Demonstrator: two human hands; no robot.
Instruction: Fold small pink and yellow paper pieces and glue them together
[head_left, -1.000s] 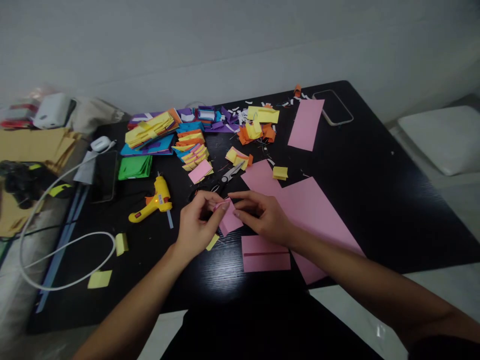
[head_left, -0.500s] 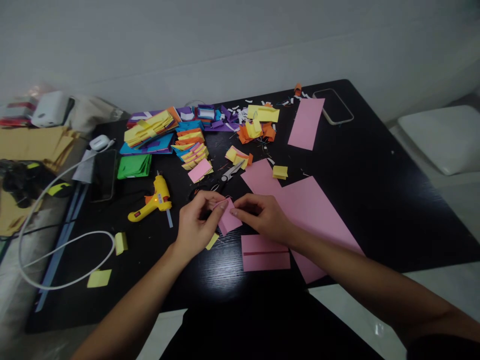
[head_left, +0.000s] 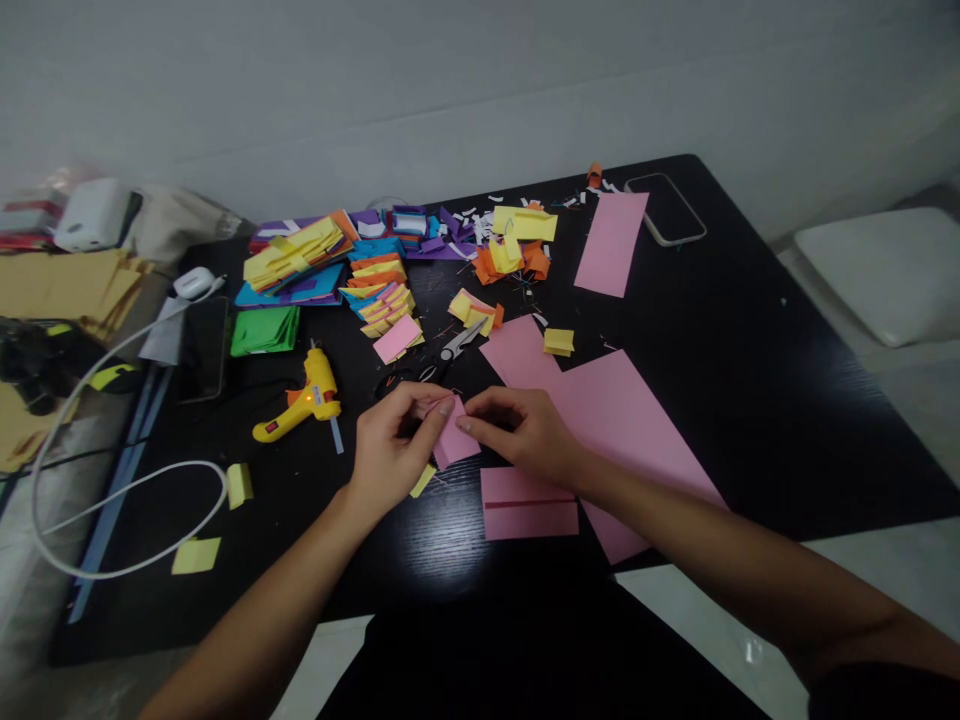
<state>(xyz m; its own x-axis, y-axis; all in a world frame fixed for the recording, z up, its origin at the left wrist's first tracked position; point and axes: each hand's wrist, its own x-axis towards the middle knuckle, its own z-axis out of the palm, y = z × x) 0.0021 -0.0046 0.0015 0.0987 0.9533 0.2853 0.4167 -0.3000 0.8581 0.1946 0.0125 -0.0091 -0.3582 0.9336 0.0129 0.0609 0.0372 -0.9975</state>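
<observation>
Between my hands, above the black table, is a small folded piece of pink paper (head_left: 459, 442). My left hand (head_left: 391, 440) pinches its left side between thumb and fingers. On the right edge, the thumb and index finger of my right hand (head_left: 521, 425) are closed on the same paper. Scissors (head_left: 459, 345) lie just beyond my hands, their handles partly hidden behind my left fingers. Below my right hand rests a creased pink paper (head_left: 529, 520). A large pink sheet (head_left: 637, 430) lies under my right forearm, and a yellow scrap (head_left: 423, 481) is beside my left wrist.
A yellow glue gun (head_left: 311, 398) with a lit orange light lies to the left. Folded papers in several colours (head_left: 382, 290) are stacked at the back, near a green bundle (head_left: 265, 331). A white cable (head_left: 127, 575) loops at left. A phone case (head_left: 666, 210) lies back right.
Both hands keep hold of the small pink paper, which has turned slightly. The whole view has shifted a little; the other things lie where they were.
</observation>
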